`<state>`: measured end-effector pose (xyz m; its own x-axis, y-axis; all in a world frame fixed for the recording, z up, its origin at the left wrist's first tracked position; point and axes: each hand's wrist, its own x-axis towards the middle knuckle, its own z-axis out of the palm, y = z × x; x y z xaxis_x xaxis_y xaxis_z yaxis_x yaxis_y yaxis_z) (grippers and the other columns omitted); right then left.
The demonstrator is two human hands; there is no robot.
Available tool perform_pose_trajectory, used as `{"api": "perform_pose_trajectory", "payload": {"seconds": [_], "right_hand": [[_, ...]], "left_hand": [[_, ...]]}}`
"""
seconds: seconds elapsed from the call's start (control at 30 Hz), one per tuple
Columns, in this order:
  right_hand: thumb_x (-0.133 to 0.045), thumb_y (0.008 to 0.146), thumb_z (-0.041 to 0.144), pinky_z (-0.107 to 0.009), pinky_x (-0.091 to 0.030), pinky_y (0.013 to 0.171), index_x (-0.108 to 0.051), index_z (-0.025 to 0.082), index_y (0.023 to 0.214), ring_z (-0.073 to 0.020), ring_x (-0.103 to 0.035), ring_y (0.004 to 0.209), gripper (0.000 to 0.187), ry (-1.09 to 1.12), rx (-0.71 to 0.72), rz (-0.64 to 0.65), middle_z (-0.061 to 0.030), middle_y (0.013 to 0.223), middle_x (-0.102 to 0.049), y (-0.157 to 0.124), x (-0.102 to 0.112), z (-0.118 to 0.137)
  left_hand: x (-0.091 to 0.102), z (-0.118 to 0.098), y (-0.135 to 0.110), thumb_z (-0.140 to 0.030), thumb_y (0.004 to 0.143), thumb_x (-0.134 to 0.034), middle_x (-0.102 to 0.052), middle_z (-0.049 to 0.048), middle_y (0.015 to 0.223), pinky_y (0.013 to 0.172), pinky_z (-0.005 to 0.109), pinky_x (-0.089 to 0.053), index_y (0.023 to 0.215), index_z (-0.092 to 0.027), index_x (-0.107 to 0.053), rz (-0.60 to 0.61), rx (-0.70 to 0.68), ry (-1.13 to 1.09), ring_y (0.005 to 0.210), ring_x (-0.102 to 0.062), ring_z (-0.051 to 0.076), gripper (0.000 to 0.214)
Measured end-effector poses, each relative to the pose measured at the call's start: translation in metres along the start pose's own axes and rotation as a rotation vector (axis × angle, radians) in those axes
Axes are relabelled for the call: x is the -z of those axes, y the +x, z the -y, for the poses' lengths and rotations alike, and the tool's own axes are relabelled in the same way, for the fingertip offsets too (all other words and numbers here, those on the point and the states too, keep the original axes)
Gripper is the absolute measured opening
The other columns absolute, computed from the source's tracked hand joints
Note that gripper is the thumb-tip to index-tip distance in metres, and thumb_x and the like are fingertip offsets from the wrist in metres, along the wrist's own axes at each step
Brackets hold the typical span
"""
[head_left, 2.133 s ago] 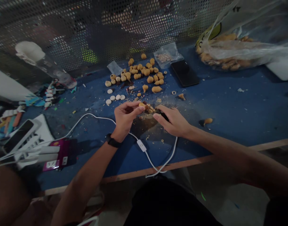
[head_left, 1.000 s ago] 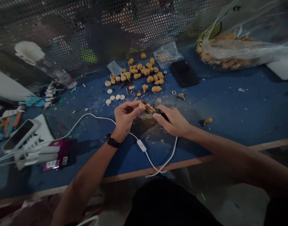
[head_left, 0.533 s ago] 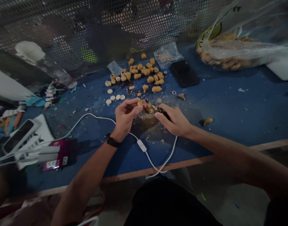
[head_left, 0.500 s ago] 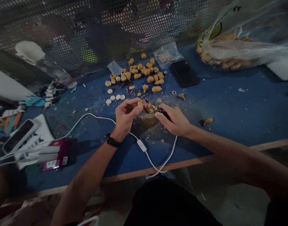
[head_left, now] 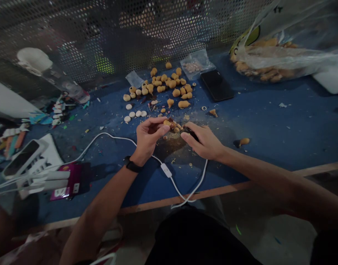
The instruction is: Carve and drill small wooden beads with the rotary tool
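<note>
My left hand (head_left: pixel 148 136) pinches a small tan gourd-shaped piece (head_left: pixel 166 122) between thumb and fingertips, just above the blue table (head_left: pixel 268 121). My right hand (head_left: pixel 204 141) is closed round a dark tool (head_left: pixel 189 131) whose tip points at that piece. Both hands nearly touch over a patch of shavings (head_left: pixel 171 141). A black band is on my left wrist. Beyond the hands lies a scatter of tan pieces (head_left: pixel 169 86) and a few white discs (head_left: pixel 134 114).
A white cable with an inline switch (head_left: pixel 166 170) loops under my wrists. A black phone (head_left: pixel 216 85), small plastic bags and a large bag of tan pieces (head_left: pixel 271 59) sit at the back, before perforated metal mesh. A power strip (head_left: pixel 33 173) and clutter lie left. One stray piece (head_left: pixel 244 141) rests right.
My left hand has raised and turned the tan piece slightly, and my right hand shifted a little against it. Both stay at the same spot.
</note>
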<state>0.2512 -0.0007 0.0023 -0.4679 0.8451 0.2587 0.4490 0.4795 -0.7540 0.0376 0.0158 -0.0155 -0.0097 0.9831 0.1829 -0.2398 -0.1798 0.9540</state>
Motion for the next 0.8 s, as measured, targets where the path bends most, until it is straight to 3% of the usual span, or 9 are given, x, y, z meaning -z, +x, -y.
{"api": "perform_pose_trajectory", "payload": {"seconds": [0.8], "right_hand": [[-0.04, 0.108, 0.049, -0.032, -0.032, 0.062, -0.05, 0.024, 0.091, -0.0162, -0.051, 0.055, 0.032, -0.02, -0.009, 0.003, 0.0035, 0.062, -0.056, 0.0005, -0.0014, -0.0003]], "left_hand": [[-0.0034, -0.0001, -0.0013, -0.042, 0.064, -0.098, -0.078, -0.0009, 0.078, 0.071, 0.028, -0.063, 0.085, -0.02, -0.075, -0.042, -0.032, 0.056, 0.066, -0.072, 0.011, 0.038]]}}
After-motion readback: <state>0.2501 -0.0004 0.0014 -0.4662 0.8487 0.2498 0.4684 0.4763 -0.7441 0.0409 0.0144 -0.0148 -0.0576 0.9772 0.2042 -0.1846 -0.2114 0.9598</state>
